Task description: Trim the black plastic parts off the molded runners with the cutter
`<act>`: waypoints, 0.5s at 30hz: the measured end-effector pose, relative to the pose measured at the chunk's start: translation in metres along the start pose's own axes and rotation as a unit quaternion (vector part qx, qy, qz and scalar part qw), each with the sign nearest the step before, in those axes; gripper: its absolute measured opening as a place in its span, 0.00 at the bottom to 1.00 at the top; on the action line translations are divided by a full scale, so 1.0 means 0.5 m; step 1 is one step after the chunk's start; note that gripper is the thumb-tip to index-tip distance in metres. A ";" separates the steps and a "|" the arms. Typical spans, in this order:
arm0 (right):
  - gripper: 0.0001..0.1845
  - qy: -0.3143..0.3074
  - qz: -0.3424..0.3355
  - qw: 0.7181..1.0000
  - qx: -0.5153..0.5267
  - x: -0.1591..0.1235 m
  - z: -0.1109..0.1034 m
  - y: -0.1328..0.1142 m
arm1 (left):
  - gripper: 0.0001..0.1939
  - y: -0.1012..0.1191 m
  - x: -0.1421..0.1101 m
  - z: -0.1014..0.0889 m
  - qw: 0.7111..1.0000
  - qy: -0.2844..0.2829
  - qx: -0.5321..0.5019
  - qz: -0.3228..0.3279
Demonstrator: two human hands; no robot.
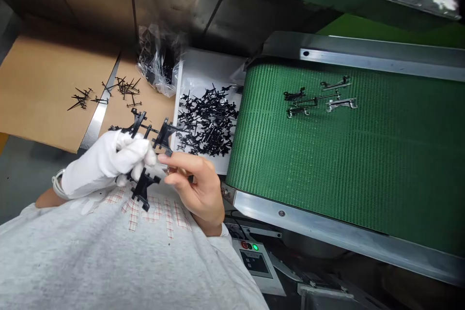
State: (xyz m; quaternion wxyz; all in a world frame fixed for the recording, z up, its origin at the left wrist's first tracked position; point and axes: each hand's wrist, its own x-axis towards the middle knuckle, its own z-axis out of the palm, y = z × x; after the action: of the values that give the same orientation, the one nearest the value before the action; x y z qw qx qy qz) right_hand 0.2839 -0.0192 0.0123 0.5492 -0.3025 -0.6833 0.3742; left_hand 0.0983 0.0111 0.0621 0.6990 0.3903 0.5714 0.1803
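Clock bearings taken from the hands, head view.

Left hand [105, 162], in a white cotton glove, is closed around a black moulded part [143, 138]. The part is a branching plastic frame, and it sits right at the gloved fingers, spreading above and below them.

Right hand [198, 186] is bare and narrow, thumb and fingers curled together. Its forefinger [178, 161] reaches toward the frame's lower edge, with a small dark bit showing between the fingers. I cannot tell from here whether it grips the frame.

At 2 o'clock, a white tray [185, 65] holds a heap of black parts [207, 121], close beside the hands. At 12 o'clock, a clear plastic bag [158, 63] with more black pieces inside leans against the tray's far corner. At 10 o'clock lies a cardboard sheet [43, 82], crossed by a steel strip [98, 109], with loose black parts [121, 89] scattered on it.

At 3 o'clock runs a green conveyor belt [327, 155] in a steel frame, carrying a small cluster of dark and silvery parts [316, 99]. At 5 o'clock sits a control box [254, 261] with red and green buttons. At 6 o'clock is the person's grey sweatshirt [90, 261].
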 end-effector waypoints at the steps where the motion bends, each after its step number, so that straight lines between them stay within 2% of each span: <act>1: 0.13 -0.010 -0.004 1.000 0.009 -0.001 -0.001 -0.001 | 0.18 0.000 0.001 0.000 1.000 0.006 -0.008 0.000; 4: 0.14 -0.029 -0.012 0.999 0.025 -0.005 -0.003 -0.005 | 0.19 0.001 0.002 0.002 1.000 0.010 -0.023 0.002; 9: 0.14 -0.028 -0.012 0.999 0.013 -0.006 -0.002 -0.003 | 0.19 0.001 0.002 0.005 1.000 0.008 -0.020 0.003; 12: 0.12 -0.020 0.009 1.000 -0.009 -0.005 -0.003 -0.003 | 0.20 -0.002 0.003 0.005 1.000 0.003 -0.016 -0.003; 15: 0.12 0.012 0.046 0.998 -0.036 -0.006 -0.006 -0.004 | 0.21 -0.004 0.006 0.005 1.000 -0.011 -0.024 0.002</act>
State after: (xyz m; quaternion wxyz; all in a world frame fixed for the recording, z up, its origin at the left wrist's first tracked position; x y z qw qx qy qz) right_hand 0.2873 -0.0224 0.0127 0.5282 -0.3572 -0.6754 0.3704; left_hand 0.1009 0.0112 0.0587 0.7138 0.3767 0.5585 0.1913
